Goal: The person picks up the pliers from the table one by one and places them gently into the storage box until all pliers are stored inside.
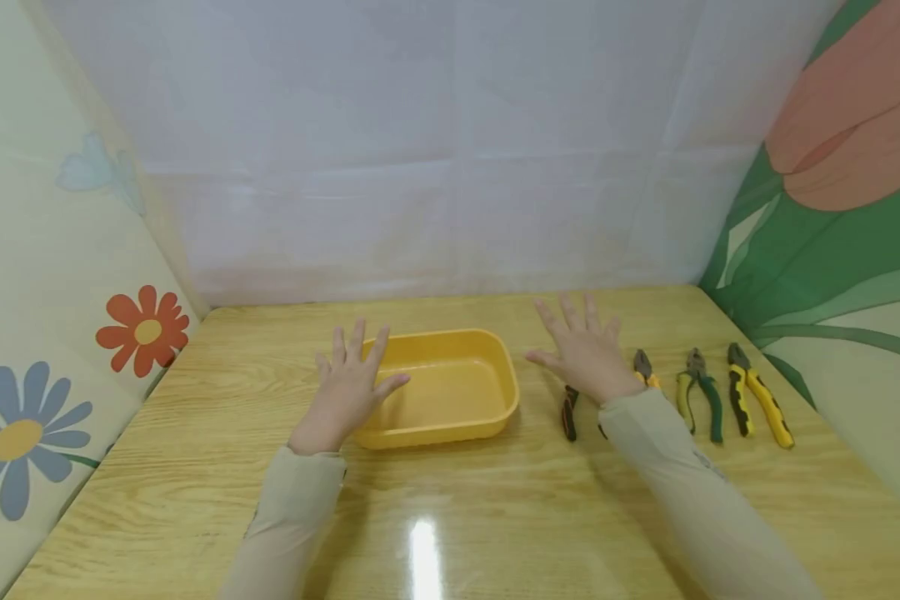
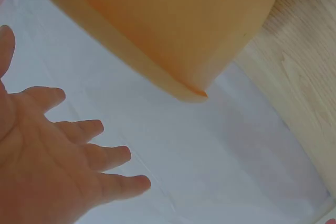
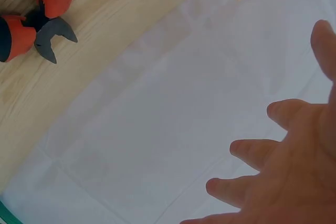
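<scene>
A yellow plastic basin (image 1: pixel 435 434) stands on the wooden table, its inside bare. My left hand (image 1: pixel 342 393) hovers over its left end, fingers spread and holding nothing; the left wrist view has the basin's rim (image 2: pixel 126 59) apart from the fingers. Spread in the air too, my right hand (image 1: pixel 591 354) is above a pair of pliers with black-and-orange handles (image 1: pixel 569 414), partly hiding it. The right wrist view reveals these pliers' parted jaws and orange-and-black handles (image 3: pixel 56 1). Beside them lie orange-handled pliers (image 1: pixel 642 364), partly covered by my right arm.
Farther right lie green-handled pliers (image 1: pixel 710 400) and yellow-and-black pliers (image 1: pixel 765 400), heads pointing away from me. A white cloth (image 1: pixel 450 167) hangs behind the table (image 1: pixel 195 467). Flower-printed panels flank both sides, and light glares off the table's front.
</scene>
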Demonstrator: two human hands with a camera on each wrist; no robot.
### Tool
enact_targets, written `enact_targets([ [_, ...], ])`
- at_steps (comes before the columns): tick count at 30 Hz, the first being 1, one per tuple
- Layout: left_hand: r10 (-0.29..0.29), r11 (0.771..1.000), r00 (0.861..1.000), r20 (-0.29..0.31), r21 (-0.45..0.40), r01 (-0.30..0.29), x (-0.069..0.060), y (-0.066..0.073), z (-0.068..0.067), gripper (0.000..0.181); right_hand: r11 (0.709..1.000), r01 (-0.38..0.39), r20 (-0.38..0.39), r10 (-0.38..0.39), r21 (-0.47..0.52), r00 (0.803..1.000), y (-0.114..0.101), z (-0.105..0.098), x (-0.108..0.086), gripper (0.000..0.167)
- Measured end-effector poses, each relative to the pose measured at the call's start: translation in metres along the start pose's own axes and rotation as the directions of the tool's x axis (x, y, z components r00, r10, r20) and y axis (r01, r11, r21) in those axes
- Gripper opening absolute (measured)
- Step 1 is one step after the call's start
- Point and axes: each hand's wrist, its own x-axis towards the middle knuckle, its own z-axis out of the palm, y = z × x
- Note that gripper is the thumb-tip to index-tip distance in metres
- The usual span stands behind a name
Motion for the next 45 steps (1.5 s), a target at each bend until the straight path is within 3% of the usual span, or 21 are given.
enact_targets([
  [9, 0.044, 0.999, 0.997, -0.064, 0.023, -0.043, -0.002, -0.003, 0.000, 0.076, 1.000, -0.007, 0.001, 0.007, 0.009, 1.000, 0.001, -0.003, -0.002, 0.082],
  [18, 0.089, 0.994, 0.993, -0.072, 0.066, -0.085, -0.003, -0.004, 0.000, 0.074, 1.000, -0.003, 0.001, 0.003, -0.028, 1.000, 0.004, -0.003, -0.004, 0.081],
  [21, 0.123, 0.990, 0.986, -0.111, 0.078, -0.115, -0.003, -0.005, 0.002, 0.072, 0.999, 0.000, -0.009, 0.000, -0.049, 1.000, 0.006, -0.003, -0.004, 0.080],
  [25, 0.135, 0.991, 0.974, -0.182, 0.014, -0.135, -0.003, -0.007, 0.005, 0.066, 0.997, -0.001, -0.025, -0.001, -0.081, 1.000, 0.007, -0.004, -0.005, 0.079],
  [34, 0.033, 0.977, 0.977, -0.212, -0.201, -0.077, -0.004, -0.018, 0.008, 0.051, 0.992, 0.017, -0.080, -0.027, -0.122, 0.996, 0.013, -0.006, -0.009, 0.077],
  [45, -0.072, 0.955, 0.984, -0.163, -0.295, 0.021, -0.009, -0.032, 0.005, 0.046, 0.995, 0.017, -0.116, -0.028, -0.095, 0.993, 0.023, -0.003, -0.015, 0.068],
])
